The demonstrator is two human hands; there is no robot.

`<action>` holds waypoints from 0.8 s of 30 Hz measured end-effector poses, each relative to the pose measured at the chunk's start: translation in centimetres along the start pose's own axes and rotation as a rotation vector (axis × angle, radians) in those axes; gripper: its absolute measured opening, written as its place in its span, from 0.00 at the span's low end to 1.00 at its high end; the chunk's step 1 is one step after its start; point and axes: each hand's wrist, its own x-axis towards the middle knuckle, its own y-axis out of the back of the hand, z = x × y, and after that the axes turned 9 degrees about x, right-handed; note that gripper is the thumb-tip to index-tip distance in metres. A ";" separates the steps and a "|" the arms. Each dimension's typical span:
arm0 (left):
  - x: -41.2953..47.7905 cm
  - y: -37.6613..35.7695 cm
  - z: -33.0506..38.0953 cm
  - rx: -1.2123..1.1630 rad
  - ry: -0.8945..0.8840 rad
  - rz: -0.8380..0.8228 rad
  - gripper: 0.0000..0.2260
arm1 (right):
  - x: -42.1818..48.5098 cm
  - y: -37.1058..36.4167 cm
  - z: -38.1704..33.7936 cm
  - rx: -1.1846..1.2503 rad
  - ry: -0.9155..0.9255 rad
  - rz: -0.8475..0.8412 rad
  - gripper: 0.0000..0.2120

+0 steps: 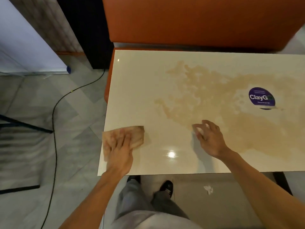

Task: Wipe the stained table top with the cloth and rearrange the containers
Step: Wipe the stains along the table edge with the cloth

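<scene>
Head view looks down on a glossy cream table top [140, 90] that fills the centre and right of the frame. Its left edge and near edge are both visible; the right end is cut off by the frame border. A stained cloth [132, 135] lies at the left edge, lower centre of the frame, with one corner overhanging that edge. The left hand [119, 153] rests flat on the cloth, fingers straight and close together, pressing down. The right hand [208, 138] rests on the bare table top just below the stain, fingers spread and loosely bent, holding nothing. A brown stain [206, 90] covers the centre and right of the surface and surrounds a round purple sticker [261, 98]; bare surface lies between the cloth and the stain. An orange seat [198, 19] borders the far edge. A black cable [55, 113] crosses the floor at left. The sticker's small print is unreadable. A small white scrap [208, 189] on the floor is too blurred to identify.
</scene>
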 end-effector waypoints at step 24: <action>-1.2 3.1 15.5 -0.729 0.233 -0.119 0.17 | 5.3 4.9 2.9 0.216 0.137 -0.168 0.15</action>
